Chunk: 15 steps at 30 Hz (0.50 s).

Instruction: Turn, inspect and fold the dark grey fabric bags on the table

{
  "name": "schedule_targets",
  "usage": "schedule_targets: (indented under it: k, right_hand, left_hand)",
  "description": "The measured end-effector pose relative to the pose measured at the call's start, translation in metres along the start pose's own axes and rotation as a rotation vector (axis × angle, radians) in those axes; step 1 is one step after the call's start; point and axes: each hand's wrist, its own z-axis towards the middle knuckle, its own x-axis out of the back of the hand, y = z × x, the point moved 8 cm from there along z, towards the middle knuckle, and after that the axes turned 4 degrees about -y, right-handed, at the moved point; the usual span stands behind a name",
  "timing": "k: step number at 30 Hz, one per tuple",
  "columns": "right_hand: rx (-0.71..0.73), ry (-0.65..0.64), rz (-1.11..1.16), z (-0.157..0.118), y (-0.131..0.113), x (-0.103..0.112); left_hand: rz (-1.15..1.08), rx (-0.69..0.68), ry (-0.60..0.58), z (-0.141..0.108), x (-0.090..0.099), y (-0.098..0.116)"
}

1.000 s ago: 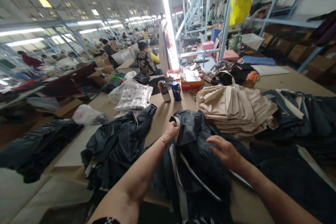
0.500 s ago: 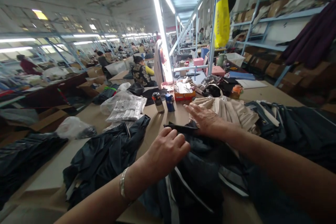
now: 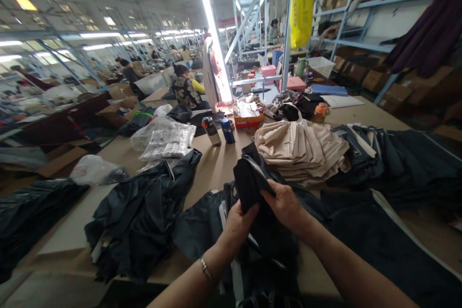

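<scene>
In front of me a dark garment point(image 3: 252, 185) with a pale strip is held up off the table by both hands. My left hand point(image 3: 238, 225), a bracelet on its wrist, is closed on the lower left edge of the cloth. Higher up, my right hand point(image 3: 285, 202) pinches the right side of the same fabric. The rest of the garment hangs and spreads beneath my hands over the table point(image 3: 216, 173). Dark cloth with a light edge point(image 3: 393, 231) lies to the right, partly behind my right forearm.
A stack of beige pieces point(image 3: 296, 154) lies beyond my right hand, with dark garments point(image 3: 390, 154) beside it. Two bottles, one blue point(image 3: 227, 131), stand ahead near an orange box point(image 3: 249, 118). More dark garments point(image 3: 144, 211) lie left, below plastic-wrapped packs point(image 3: 168, 142). A person point(image 3: 187, 89) sits beyond.
My right hand, stretched flat over the cloth before, now grips it nearer to me. The left hand has moved lower. The fabric is lifted and folded between them, and the view has shifted slightly.
</scene>
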Motion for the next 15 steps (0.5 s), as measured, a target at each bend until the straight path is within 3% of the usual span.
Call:
schedule_targets:
  k: [3, 6, 11, 13, 15]
  right_hand:
    - [0.034, -0.095, 0.156, -0.016, 0.006, -0.018]
    - [0.009, -0.127, 0.203, -0.028, 0.035, -0.016]
    - [-0.234, 0.009, 0.33, -0.039, 0.105, 0.013]
    - [-0.253, 0.003, 0.465, -0.044, 0.108, 0.014]
    - [-0.243, -0.033, 0.561, -0.053, 0.095, 0.01]
  left_hand:
    - [-0.254, 0.135, -0.016, -0.006, -0.007, -0.018]
    - [-0.43, 0.246, -0.062, -0.027, -0.015, -0.014]
    - [-0.386, 0.554, -0.604, -0.09, -0.066, 0.008]
    - [-0.39, 0.548, -0.611, -0.089, -0.066, 0.014]
    - [-0.39, 0.466, -0.49, -0.068, -0.049, 0.018]
